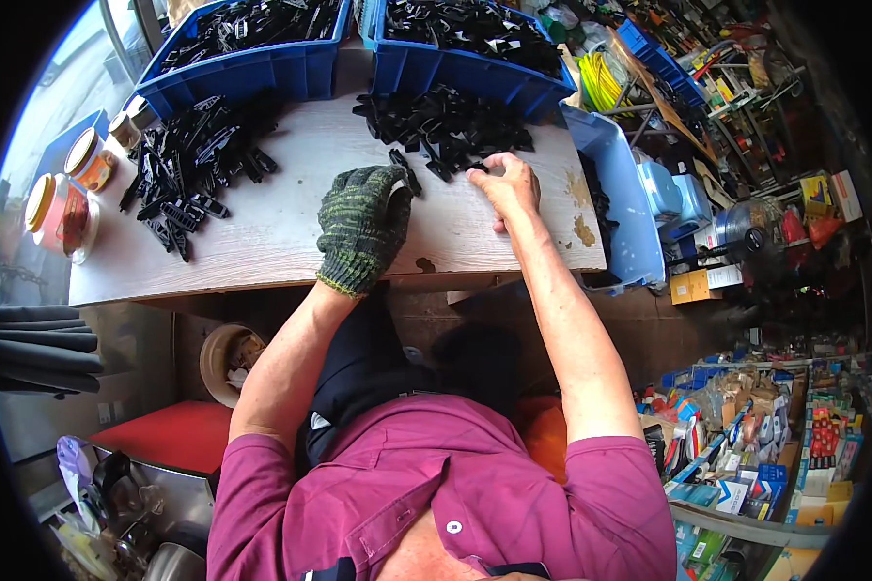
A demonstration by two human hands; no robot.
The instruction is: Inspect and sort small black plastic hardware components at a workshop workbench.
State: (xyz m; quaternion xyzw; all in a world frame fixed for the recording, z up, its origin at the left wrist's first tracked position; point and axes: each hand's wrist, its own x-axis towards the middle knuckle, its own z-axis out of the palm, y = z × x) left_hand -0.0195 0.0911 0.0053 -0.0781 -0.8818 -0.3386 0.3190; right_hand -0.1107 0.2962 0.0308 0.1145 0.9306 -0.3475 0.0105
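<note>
The bare fingers of the right hand [507,184] are bent and pinch a small black plastic piece [478,168] at the near edge of a pile of black pieces [441,121], while the left hand [361,228], in a green knit glove, is curled around another black piece [406,172] that sticks out by its thumb. Both hands rest on a worn wooden table [281,237], with a second heap of black pieces [194,160] lying to the left. Two blue bins [262,68] full of the same parts sit at the far edge, and some jars [68,189] stand at the left end
</note>
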